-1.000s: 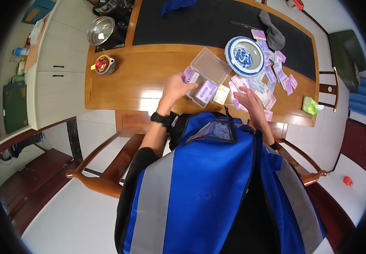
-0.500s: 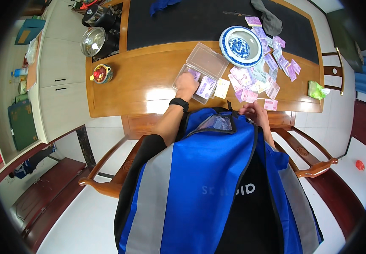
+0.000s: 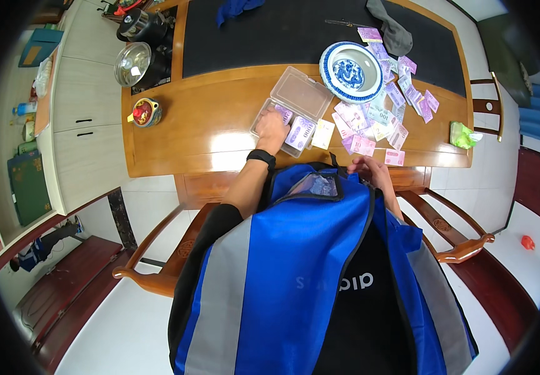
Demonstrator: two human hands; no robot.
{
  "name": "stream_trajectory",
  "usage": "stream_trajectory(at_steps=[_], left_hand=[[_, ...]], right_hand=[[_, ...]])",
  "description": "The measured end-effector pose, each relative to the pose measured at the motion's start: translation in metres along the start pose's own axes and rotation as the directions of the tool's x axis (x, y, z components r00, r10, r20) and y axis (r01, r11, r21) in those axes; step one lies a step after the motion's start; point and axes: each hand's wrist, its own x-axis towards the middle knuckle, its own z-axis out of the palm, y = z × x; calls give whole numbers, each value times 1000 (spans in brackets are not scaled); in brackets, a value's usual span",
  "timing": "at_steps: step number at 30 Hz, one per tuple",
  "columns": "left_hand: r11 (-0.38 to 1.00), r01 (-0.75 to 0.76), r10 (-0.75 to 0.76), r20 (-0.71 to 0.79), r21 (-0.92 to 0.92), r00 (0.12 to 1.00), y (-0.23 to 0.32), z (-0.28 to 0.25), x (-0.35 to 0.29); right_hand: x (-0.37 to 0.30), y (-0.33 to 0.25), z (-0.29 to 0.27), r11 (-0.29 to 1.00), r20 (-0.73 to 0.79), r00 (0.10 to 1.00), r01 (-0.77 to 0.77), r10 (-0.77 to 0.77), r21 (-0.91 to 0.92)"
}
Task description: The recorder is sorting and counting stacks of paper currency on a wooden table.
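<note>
My left hand (image 3: 272,131), with a black band on its wrist, reaches down into the left part of a clear plastic box (image 3: 292,150). Its fingers are curled downward, and whatever they hold is hidden beneath them. Purple play-money notes (image 3: 300,134) lie in the box beside the hand, and the hinged lid (image 3: 302,92) is folded back. My right hand (image 3: 373,171) is at the table's front edge, fingers loosely apart, holding nothing that shows. Just beyond it lie a pink note (image 3: 363,145) and another pink note (image 3: 394,157). A yellowish note (image 3: 323,134) rests right of the box.
A blue-and-white porcelain bowl (image 3: 375,80) stands behind scattered notes (image 3: 396,94) on the wooden table (image 3: 201,119). Left are a small colourful pot (image 3: 147,112) and a glass-lidded pot (image 3: 132,65). Grey cloth (image 3: 396,36) lies far right, a green tissue pack (image 3: 462,135) at the right edge.
The whole view has shifted slightly to the left. Both hands stay nearly where they were, the left still in the box and the right by the table edge.
</note>
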Motion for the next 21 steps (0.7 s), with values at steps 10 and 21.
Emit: stream_trajectory(at_steps=[10,21], left_hand=[[988,-19,20,0,-151,1000,-3,-10,-2],[957,-47,43,-17,-287,999,-8,1,4]], right_hand=[[4,-1,1,1000,1,1000,-4,4,-24],[11,7,3,998,35,999,-19,21,-64]])
